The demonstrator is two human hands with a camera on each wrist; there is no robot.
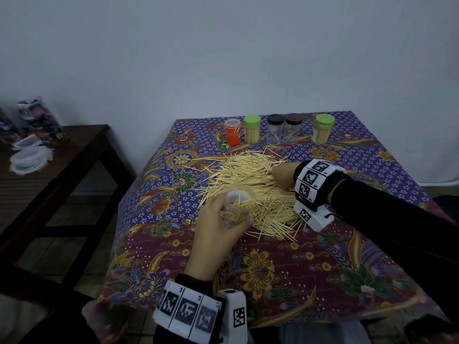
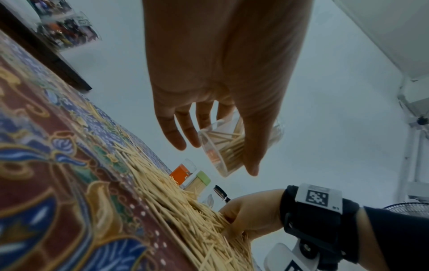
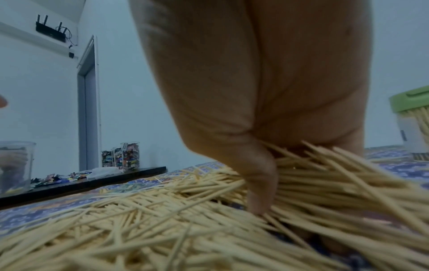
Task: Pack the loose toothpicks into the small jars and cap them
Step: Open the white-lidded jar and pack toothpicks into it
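Now left hand [image 1: 215, 234] grips open jar [image 1: 238, 207], part-filled, above pile [image 1: 258, 192]; right hand [image 3: 260, 102] pinches toothpicks [image 3: 329, 176] in it. Five capped jars [image 1: 275, 131] behind.

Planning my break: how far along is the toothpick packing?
Done: two green-capped jars look full. In hand: left hand holds an open jar, partly filled; right hand gathers toothpicks from the pile. Left: most of the pile, two near-empty dark-capped jars.
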